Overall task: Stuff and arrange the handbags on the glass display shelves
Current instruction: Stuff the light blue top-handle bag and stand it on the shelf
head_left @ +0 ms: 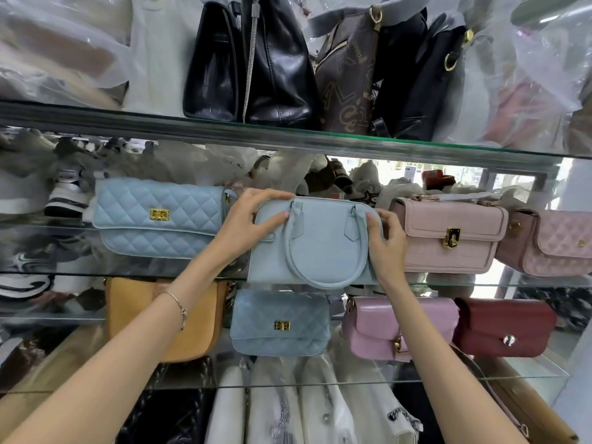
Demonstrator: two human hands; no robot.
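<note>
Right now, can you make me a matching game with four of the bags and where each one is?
Bags:
1. light blue top-handle handbag
2. dark red flap bag
3. black leather bag
4. pale pink clasp bag

Places:
A. top shelf
B. held by both hands, left hand and right hand
C. middle shelf, right of the held bag
D. lower shelf, far right

Pairs: 1-B, 2-D, 3-A, 4-C

Purple bag clasp behind right forearm
</note>
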